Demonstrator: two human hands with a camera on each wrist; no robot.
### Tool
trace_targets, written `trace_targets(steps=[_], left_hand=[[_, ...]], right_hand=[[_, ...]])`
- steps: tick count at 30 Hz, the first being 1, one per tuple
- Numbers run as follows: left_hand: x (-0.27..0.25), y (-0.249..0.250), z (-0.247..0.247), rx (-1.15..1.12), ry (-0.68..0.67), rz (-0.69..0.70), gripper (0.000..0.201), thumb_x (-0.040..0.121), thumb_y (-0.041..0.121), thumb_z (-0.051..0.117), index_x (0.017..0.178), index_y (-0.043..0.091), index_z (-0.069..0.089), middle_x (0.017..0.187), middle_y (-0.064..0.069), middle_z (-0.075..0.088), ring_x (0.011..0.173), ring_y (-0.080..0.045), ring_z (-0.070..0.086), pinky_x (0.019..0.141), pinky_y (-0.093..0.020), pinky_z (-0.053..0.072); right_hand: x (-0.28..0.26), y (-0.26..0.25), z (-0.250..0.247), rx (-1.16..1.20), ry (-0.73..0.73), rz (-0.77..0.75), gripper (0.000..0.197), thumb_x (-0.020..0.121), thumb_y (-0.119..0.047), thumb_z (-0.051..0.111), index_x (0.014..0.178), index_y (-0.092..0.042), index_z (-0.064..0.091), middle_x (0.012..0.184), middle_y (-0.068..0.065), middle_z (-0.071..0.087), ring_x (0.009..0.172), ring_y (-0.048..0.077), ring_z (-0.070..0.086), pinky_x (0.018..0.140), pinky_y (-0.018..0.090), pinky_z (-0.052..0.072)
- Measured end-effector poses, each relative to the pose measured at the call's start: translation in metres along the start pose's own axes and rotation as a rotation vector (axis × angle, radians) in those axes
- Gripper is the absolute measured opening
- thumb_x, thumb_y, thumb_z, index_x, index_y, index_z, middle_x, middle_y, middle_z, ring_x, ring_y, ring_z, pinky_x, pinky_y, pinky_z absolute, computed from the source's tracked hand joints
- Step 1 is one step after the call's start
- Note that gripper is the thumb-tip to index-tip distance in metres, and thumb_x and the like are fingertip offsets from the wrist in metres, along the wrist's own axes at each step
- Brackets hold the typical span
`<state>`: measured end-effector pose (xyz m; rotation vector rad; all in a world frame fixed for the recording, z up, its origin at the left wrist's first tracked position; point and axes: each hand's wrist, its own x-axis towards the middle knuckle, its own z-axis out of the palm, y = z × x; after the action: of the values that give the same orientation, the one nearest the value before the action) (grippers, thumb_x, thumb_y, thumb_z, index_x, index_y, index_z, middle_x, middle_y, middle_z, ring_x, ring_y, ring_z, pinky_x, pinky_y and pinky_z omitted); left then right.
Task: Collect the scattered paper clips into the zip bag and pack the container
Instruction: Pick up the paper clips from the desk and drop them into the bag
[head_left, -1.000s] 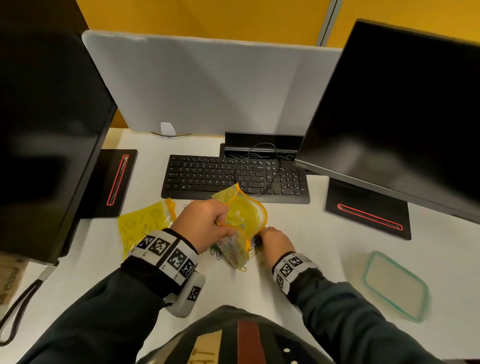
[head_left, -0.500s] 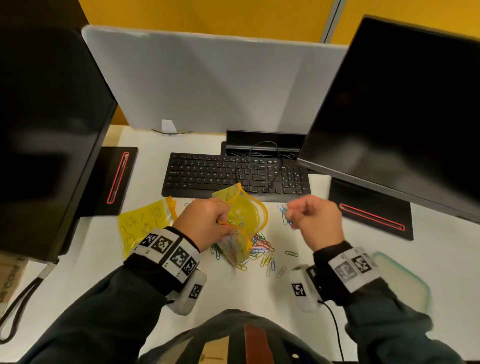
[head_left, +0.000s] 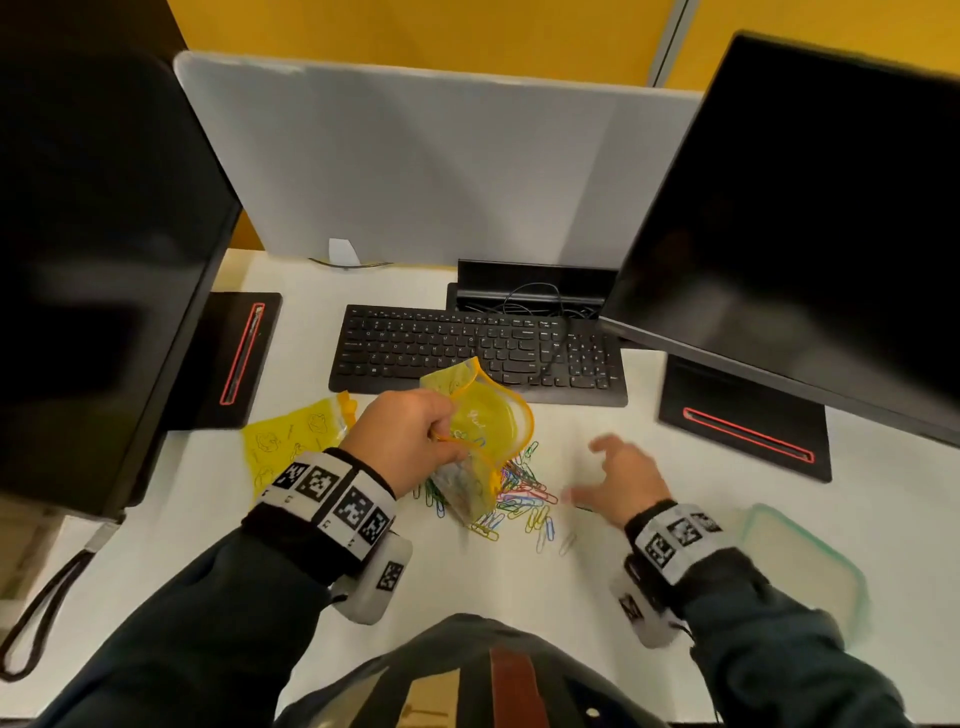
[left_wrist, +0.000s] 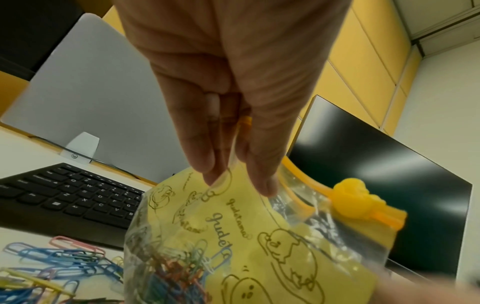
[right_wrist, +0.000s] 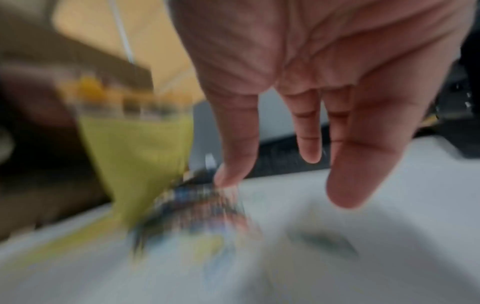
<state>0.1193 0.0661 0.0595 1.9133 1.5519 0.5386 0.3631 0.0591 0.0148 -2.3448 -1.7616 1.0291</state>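
A yellow printed zip bag (head_left: 480, 441) hangs upright in front of the keyboard with its mouth wide. My left hand (head_left: 410, 436) pinches its near rim (left_wrist: 241, 144). Several coloured paper clips lie inside its bottom (left_wrist: 176, 267). More loose paper clips (head_left: 519, 493) lie in a heap on the white desk beside and under the bag. Just right of that heap my right hand (head_left: 618, 478) hovers with fingers spread and straight, holding nothing; it shows motion-blurred in the right wrist view (right_wrist: 311, 133). A clear container with a green rim (head_left: 800, 566) sits at the right, partly behind my right forearm.
A second yellow zip bag (head_left: 296, 441) lies flat to the left. A black keyboard (head_left: 478, 353) lies beyond the clips. Two dark monitors (head_left: 810, 218) on black bases (head_left: 743, 421) flank the desk, with a grey divider panel (head_left: 415, 166) behind.
My right hand, raised and closed near the bag's mouth half a second ago, has dropped toward the desk and spread its fingers. The left hand and bag have stayed put.
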Motion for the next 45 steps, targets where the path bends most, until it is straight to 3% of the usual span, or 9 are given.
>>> trace_targets(steps=[3, 8, 11, 17, 25, 29, 35, 40, 45], left_hand=[[0.0, 0.001, -0.003, -0.004, 0.014, 0.002, 0.048, 0.064, 0.025, 0.079, 0.048, 0.023, 0.034, 0.066, -0.01, 0.058, 0.089, -0.032, 0.064, 0.071, -0.048, 0.05], [-0.001, 0.004, 0.001, 0.016, -0.004, 0.001, 0.047, 0.063, 0.026, 0.08, 0.049, 0.022, 0.035, 0.055, 0.006, 0.042, 0.073, -0.03, 0.06, 0.069, -0.048, 0.05], [-0.003, 0.003, -0.001, -0.006, -0.006, 0.012, 0.046, 0.063, 0.027, 0.08, 0.049, 0.02, 0.037, 0.063, -0.005, 0.057, 0.082, -0.032, 0.063, 0.069, -0.048, 0.05], [-0.006, -0.007, -0.012, -0.005, 0.034, -0.04, 0.046, 0.063, 0.026, 0.08, 0.048, 0.02, 0.037, 0.08, -0.014, 0.066, 0.092, -0.032, 0.063, 0.072, -0.048, 0.051], [-0.005, -0.007, -0.006, -0.012, 0.014, -0.039, 0.047, 0.062, 0.03, 0.081, 0.048, 0.022, 0.036, 0.072, -0.008, 0.063, 0.094, -0.024, 0.065, 0.071, -0.043, 0.052], [-0.004, -0.009, -0.003, -0.003, -0.011, -0.058, 0.044, 0.061, 0.028, 0.081, 0.05, 0.02, 0.039, 0.08, -0.012, 0.067, 0.092, -0.031, 0.064, 0.072, -0.048, 0.051], [-0.004, -0.007, -0.003, -0.005, -0.021, -0.076, 0.041, 0.062, 0.027, 0.08, 0.051, 0.017, 0.042, 0.083, -0.012, 0.068, 0.093, -0.029, 0.064, 0.075, -0.047, 0.051], [-0.002, -0.008, -0.003, 0.001, -0.033, -0.077, 0.041, 0.062, 0.027, 0.08, 0.052, 0.015, 0.042, 0.08, -0.012, 0.067, 0.092, -0.031, 0.064, 0.074, -0.049, 0.051], [0.001, -0.002, 0.002, 0.026, -0.067, -0.053, 0.048, 0.062, 0.027, 0.08, 0.049, 0.021, 0.035, 0.083, -0.014, 0.068, 0.093, -0.031, 0.063, 0.074, -0.048, 0.051]], right_hand=[[-0.002, 0.02, 0.028, -0.184, -0.135, 0.065, 0.081, 0.063, -0.022, 0.083, 0.129, -0.009, 0.037, 0.127, 0.012, 0.04, 0.116, 0.031, 0.05, 0.098, 0.035, 0.044], [0.012, -0.003, 0.043, -0.212, -0.068, -0.102, 0.05, 0.077, -0.009, 0.068, 0.122, -0.005, 0.046, 0.122, 0.015, 0.048, 0.11, 0.032, 0.054, 0.092, 0.032, 0.044], [0.022, -0.017, 0.05, -0.119, -0.02, -0.21, 0.041, 0.081, -0.009, 0.06, 0.121, -0.006, 0.052, 0.12, 0.018, 0.054, 0.111, 0.033, 0.054, 0.092, 0.031, 0.042], [0.028, -0.015, 0.05, -0.427, -0.282, -0.411, 0.121, 0.053, -0.029, 0.086, 0.146, -0.029, 0.009, 0.156, 0.01, 0.006, 0.134, 0.037, 0.026, 0.111, 0.046, 0.031], [0.038, -0.023, 0.058, -0.408, -0.141, -0.513, 0.039, 0.088, -0.02, 0.053, 0.128, -0.017, 0.053, 0.117, 0.014, 0.054, 0.111, 0.033, 0.053, 0.093, 0.035, 0.045], [0.036, -0.017, 0.059, -0.421, -0.082, -0.482, 0.03, 0.092, -0.019, 0.045, 0.118, -0.01, 0.057, 0.111, 0.016, 0.059, 0.105, 0.033, 0.057, 0.088, 0.034, 0.045], [0.032, -0.01, 0.048, -0.116, 0.03, -0.37, 0.026, 0.084, -0.004, 0.053, 0.102, -0.009, 0.07, 0.102, 0.013, 0.071, 0.097, 0.029, 0.062, 0.083, 0.028, 0.045], [0.012, -0.008, 0.017, 0.305, 0.179, -0.304, 0.017, 0.08, 0.002, 0.064, 0.087, -0.009, 0.075, 0.077, 0.007, 0.071, 0.068, 0.015, 0.061, 0.067, 0.011, 0.045], [-0.015, -0.041, -0.032, 0.702, 0.248, -0.372, 0.028, 0.073, 0.004, 0.07, 0.069, -0.024, 0.071, 0.059, 0.001, 0.065, 0.054, 0.014, 0.058, 0.062, 0.028, 0.055]])
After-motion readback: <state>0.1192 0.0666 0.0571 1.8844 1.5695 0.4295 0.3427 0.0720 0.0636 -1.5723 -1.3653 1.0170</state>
